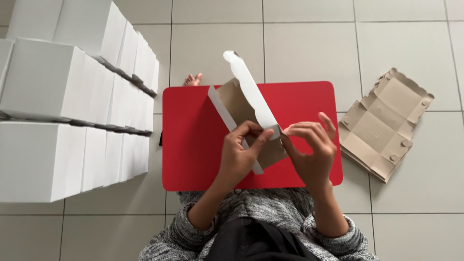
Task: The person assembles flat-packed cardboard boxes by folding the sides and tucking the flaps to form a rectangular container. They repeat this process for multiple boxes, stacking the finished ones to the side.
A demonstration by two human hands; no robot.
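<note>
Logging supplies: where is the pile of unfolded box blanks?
In the head view, the flat blanks lie on the tiled floor, just right of the red table, beyond the right hand.

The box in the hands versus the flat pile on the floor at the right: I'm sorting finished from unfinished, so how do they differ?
The box in the hands has flaps raised over the red table; the flat pile lies unfolded on the tiles. The left hand and right hand pinch the box; nothing touches the pile. Both show brown card.
</note>
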